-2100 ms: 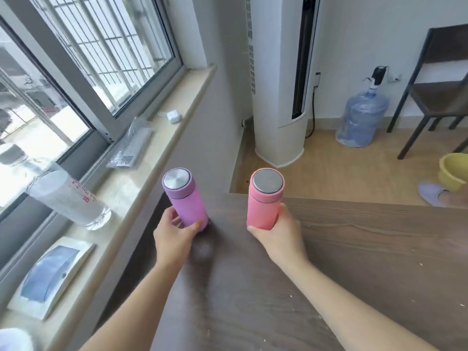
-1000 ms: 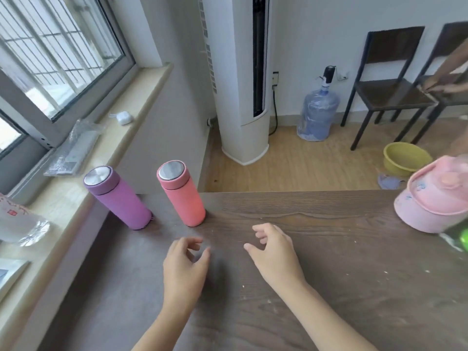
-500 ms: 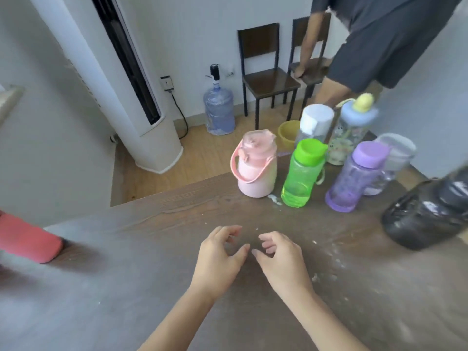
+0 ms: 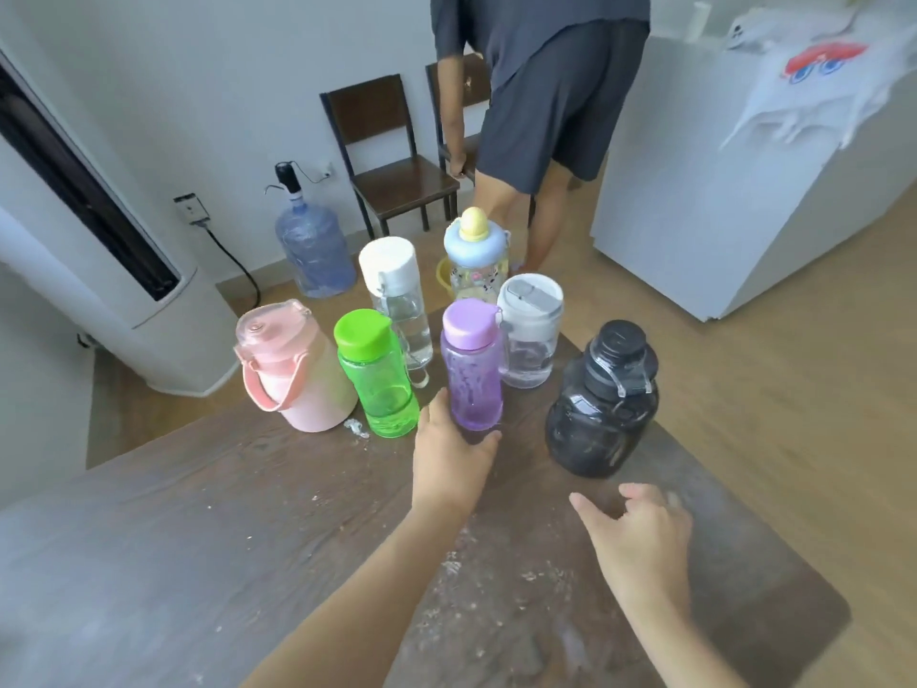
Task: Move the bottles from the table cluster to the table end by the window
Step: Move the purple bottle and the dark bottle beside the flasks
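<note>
A cluster of several bottles stands at this end of the wooden table (image 4: 208, 548). The clear purple bottle (image 4: 471, 360) is at the front middle, and my left hand (image 4: 451, 454) wraps its base, thumb on its left side, fingers curled under the right. It stands upright on the table. A dark smoky jug (image 4: 603, 399) stands to the right. My right hand (image 4: 640, 533) hovers just in front of that jug, fingers spread, touching nothing. Also here are a green bottle (image 4: 379, 374), a pink jug (image 4: 293, 369), a white-capped clear bottle (image 4: 394, 300), a grey-lidded cup (image 4: 528, 335) and a blue-lidded bottle (image 4: 476, 258).
A person in dark shorts (image 4: 541, 111) bends over two dark chairs (image 4: 392, 156) behind the table. A water jug with a pump (image 4: 315, 250) and a tall white air conditioner (image 4: 99, 270) stand at left. A white cabinet (image 4: 734, 181) is at right. Crumbs dot the table.
My view has swung from the window end, where the purple and pink flasks were set down, to the cluster. My left hand reached forward onto the purple bottle; my right moved toward the dark jug.
</note>
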`<state>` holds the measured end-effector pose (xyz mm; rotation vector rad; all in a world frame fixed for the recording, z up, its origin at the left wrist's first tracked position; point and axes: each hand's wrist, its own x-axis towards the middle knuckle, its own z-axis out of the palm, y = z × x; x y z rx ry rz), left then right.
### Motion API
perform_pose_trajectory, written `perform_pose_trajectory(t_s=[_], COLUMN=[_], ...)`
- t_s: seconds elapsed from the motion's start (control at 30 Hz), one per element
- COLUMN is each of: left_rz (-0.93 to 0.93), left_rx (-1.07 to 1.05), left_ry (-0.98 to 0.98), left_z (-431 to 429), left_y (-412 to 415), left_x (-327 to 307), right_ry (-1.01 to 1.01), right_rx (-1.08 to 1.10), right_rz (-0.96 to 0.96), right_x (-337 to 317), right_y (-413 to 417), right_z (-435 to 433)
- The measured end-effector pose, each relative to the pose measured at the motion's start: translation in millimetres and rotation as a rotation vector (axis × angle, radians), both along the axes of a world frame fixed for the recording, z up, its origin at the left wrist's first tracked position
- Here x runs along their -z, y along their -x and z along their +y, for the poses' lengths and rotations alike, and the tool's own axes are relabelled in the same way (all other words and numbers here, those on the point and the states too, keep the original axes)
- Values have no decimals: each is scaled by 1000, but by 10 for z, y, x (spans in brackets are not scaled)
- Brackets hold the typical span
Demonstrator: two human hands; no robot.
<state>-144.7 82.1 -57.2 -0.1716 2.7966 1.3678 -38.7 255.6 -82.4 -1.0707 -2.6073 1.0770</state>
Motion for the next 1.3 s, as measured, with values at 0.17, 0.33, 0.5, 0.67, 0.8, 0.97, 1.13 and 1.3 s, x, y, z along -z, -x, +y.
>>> perform_pose_trajectory(t_s=[0.17, 0.33, 0.5, 0.67, 0.8, 0.97, 1.13, 1.3], left_rz=[17, 0, 17, 43, 62, 82, 86, 75], left_rx=[-139, -173, -183, -147, -134, -123, -206, -372], left_ry=[-115, -212, -219, -196, -207, -237, -240, -247], left_z=[143, 158, 140, 59, -96, -585, -1396, -2415], left_y=[243, 315, 262, 75, -137, -542, -1007, -1555], left_x=[-1, -16, -39, -94, -159, -234, -290, -328], right_ry=[157, 326, 374, 265, 261, 306, 347, 382], right_rx=[-68, -118, -203, -177, -200, -281, -429, -571], right_rz=[219, 330, 342, 311, 305, 271, 275, 259], right_x=[-47, -90, -202, -229, -256, -310, -365, -393], right_y=[196, 317, 395, 401, 275, -46, -350, -583], right_z=[202, 294, 370, 383, 259, -206, -1054, -2047])
